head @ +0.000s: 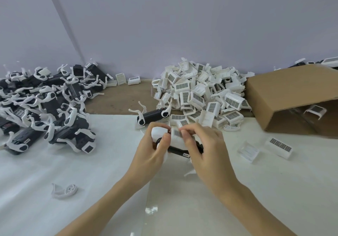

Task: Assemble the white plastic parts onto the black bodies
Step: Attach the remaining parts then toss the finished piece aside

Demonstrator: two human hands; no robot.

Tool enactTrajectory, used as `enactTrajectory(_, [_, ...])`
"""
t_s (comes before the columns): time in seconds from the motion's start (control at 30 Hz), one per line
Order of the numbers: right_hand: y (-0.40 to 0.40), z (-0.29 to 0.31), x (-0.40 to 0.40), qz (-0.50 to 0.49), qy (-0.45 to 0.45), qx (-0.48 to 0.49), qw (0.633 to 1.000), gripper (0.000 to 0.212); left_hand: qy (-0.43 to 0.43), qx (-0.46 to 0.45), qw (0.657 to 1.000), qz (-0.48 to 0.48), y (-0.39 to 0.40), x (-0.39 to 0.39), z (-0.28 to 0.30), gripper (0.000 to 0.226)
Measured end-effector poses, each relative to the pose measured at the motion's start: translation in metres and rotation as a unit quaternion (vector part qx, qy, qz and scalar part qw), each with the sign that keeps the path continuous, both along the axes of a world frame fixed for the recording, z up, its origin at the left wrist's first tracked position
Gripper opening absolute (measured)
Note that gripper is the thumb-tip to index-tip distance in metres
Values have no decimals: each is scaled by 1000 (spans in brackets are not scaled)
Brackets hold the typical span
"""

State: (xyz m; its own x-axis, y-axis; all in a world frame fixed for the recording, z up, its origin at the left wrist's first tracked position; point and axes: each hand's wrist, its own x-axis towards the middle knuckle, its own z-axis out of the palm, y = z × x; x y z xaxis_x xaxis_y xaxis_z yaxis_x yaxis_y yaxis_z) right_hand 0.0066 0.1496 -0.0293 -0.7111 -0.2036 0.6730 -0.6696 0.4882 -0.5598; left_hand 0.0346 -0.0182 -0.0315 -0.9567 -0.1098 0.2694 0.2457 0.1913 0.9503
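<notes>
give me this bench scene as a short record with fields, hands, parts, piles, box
left hand: left hand grips the black body at its white end
right hand: right hand pinches a white part against the body
supply: white parts pile behind the hands
done pile: assembled units at far left
waiting: another black body on the table
box: cardboard box on its side, right
</notes>
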Motion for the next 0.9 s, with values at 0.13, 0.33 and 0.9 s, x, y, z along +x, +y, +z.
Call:
enactTrajectory(0.13, [10, 2, -4, 82, -54, 14, 995, 25, 21, -5, 1000, 9, 1, -3, -5, 51])
enactTrajectory(0.33, [3, -5, -4, 45, 36, 203, 977, 67, -14, 38, 999, 33, -2, -8, -7, 56])
enactTrajectory(0.9, [16, -11, -22, 16, 63, 130, 989, 53, 87, -155, 984, 22, -5, -6, -23, 38])
